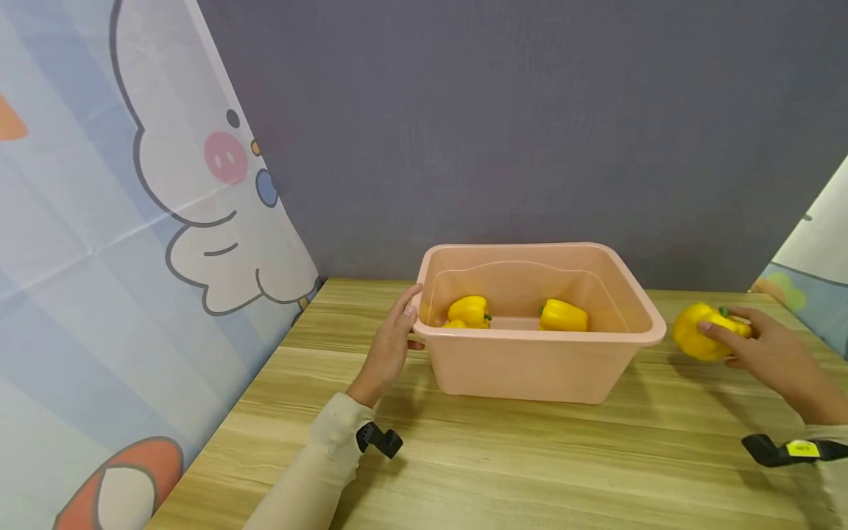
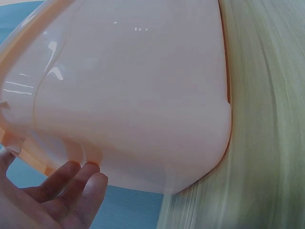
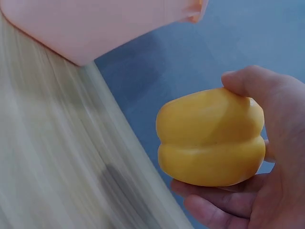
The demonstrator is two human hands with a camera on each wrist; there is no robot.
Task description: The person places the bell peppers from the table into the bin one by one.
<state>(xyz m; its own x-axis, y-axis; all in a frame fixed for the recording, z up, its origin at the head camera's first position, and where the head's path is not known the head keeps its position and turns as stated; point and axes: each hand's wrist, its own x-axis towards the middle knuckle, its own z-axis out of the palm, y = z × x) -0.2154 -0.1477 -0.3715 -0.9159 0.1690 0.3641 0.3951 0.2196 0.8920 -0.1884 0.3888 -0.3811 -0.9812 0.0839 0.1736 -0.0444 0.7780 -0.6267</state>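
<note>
The right hand [image 1: 771,352] grips a yellow bell pepper [image 1: 704,333]; best lift it over the pink plastic tub's [image 1: 539,366] rim while the open left hand [image 1: 392,344] steadies it.

My head camera looked down and forward at the wooden table [image 1: 503,456], with the pink tub [image 1: 530,361] at 12 o'clock, not far off. My left wrist camera sat very close to the tub's side [image 2: 143,95]. My right wrist camera was close to a yellow pepper [image 3: 209,138], and saw the tub's corner [image 3: 95,28] at 11 o'clock.
</note>
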